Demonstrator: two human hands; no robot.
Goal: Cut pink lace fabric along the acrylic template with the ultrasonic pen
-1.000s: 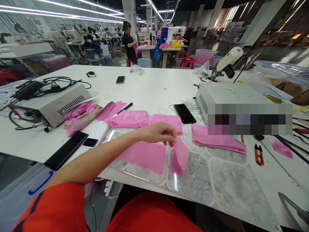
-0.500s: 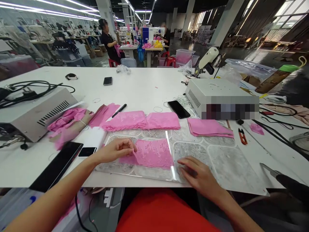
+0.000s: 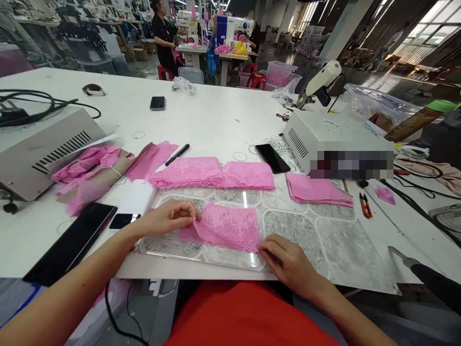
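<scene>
A pink lace fabric piece (image 3: pixel 230 226) with a scalloped lower edge lies over a clear sheet on a grey marble-patterned mat (image 3: pixel 356 245). At its upper left edge, my left hand (image 3: pixel 176 216) pinches the lace between thumb and finger, lifting that side slightly. My right hand (image 3: pixel 284 257) has its fingers closed at the lower right corner of the same piece. More pink fabric shows under the lace at the left. Behind it lie two neat stacks of pink lace, a left stack (image 3: pixel 187 173) and a right stack (image 3: pixel 248 175). Folded pink fabric (image 3: pixel 319 190) sits farther right.
Grey metal boxes stand at left (image 3: pixel 46 154) and right (image 3: pixel 338 132). A black phone (image 3: pixel 272 158), a pen (image 3: pixel 177 154) and orange thread snips (image 3: pixel 365 205) lie around the mat. A black-handled tool (image 3: pixel 428 276) points in from the right. Other people sit far back.
My right hand has moved left and closed on the lace's lower right corner. My left hand keeps its pinch. The view has tilted down slightly.
</scene>
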